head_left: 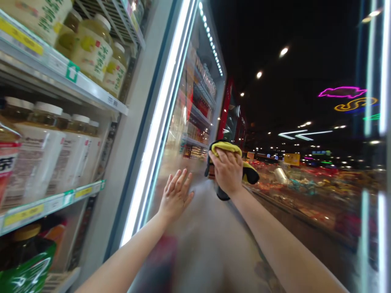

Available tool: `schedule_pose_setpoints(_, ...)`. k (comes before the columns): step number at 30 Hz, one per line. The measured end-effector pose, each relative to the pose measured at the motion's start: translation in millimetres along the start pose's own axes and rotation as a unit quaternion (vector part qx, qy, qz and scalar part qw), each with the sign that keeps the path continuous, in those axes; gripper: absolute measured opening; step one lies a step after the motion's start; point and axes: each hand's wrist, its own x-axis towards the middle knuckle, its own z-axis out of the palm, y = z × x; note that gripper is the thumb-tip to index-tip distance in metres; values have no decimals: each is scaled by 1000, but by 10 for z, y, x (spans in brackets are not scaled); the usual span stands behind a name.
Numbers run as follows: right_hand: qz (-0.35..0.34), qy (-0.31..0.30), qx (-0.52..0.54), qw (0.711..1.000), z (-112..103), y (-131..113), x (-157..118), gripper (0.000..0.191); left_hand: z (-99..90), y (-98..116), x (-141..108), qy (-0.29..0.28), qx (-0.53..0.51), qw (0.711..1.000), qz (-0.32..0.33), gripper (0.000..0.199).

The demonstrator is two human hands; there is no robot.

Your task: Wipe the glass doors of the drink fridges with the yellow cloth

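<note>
My left hand is raised near the glass of an open cooler door, its fingers spread and nothing in them; whether it touches the glass I cannot tell. Higher and to the right, my right hand holds a yellow and black cloth bunched under its fingers, with a dark flap hanging out to the right and below. The cloth appears to lie against the door glass, beside the door's far edge.
On the left, cooler shelves hold bottles with white caps and price labels. A bright light strip runs along the cooler's frame. Blurred goods and neon signs show on the right.
</note>
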Motion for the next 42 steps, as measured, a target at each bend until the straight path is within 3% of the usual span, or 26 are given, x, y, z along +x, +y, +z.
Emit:
schedule_pose_setpoints(3, -140, -58, 58, 987, 57, -231, -192, 39, -68, -43, -12, -10, 7, 1000, 22, 73)
schedule_pose_setpoints(6, -213, -81, 90, 969, -49, -67, -323, 31, -180, -170, -95, -36, 7, 998, 52, 72)
schedule_pose_setpoints(9, -120, -44, 63, 990, -68, 103, -120, 30, -286, -336, -245, -63, 9, 997, 41, 72)
schedule_pose_setpoints(12, -13, -15, 35, 999, 98, -109, 135, 38, -355, -473, -397, -82, 24, 996, 22, 73)
schedule_pose_setpoints(14, -29, -33, 48, 998, 227, -378, 136, 40, -386, -534, -479, -92, 40, 995, 25, 73)
schedule_pose_setpoints(16, -110, -65, 80, 988, 294, -568, 3, 39, -415, -581, -552, -96, 62, 993, 30, 73)
schedule_pose_setpoints(18, -195, -89, 111, 970, 279, -583, -143, 35, -449, -629, -622, -95, 84, 991, 31, 72)
schedule_pose_setpoints(20, -224, -94, 119, 963, 217, -461, -173, 33, -485, -680, -686, -96, 100, 990, 33, 72)
schedule_pose_setpoints(23, -140, -74, 91, 983, 181, -316, 61, 34, -529, -750, -751, -106, 112, 987, 50, 71)
schedule_pose_setpoints(25, -57, -57, 69, 994, 253, -402, 273, 38, -544, -779, -769, -113, 118, 985, 55, 71)
schedule_pose_setpoints(27, -23, -57, 67, 996, 368, -612, 382, 41, -551, -794, -775, -117, 120, 984, 55, 71)
schedule_pose_setpoints(30, -118, -93, 105, 983, 480, -870, 292, 39, -559, -811, -777, -124, 117, 984, 61, 72)
schedule_pose_setpoints(33, -231, -116, 142, 956, 445, -812, 188, 34, -572, -837, -783, -132, 110, 983, 71, 73)
schedule_pose_setpoints(35, -218, -107, 139, 960, 400, -689, 274, 32, -581, -856, -789, -136, 106, 982, 80, 73)
schedule_pose_setpoints(37, -154, -87, 119, 977, 405, -645, 464, 34, -586, -869, -796, -141, 102, 981, 84, 73)
schedule_pose_setpoints(40, -63, -70, 97, 991, 526, -827, 699, 37, -590, -877, -804, -150, 99, 981, 78, 73)
schedule_pose_setpoints(42, -75, -82, 105, 988, 617, -1004, 707, 38, -596, -878, -805, -158, 102, 979, 76, 74)
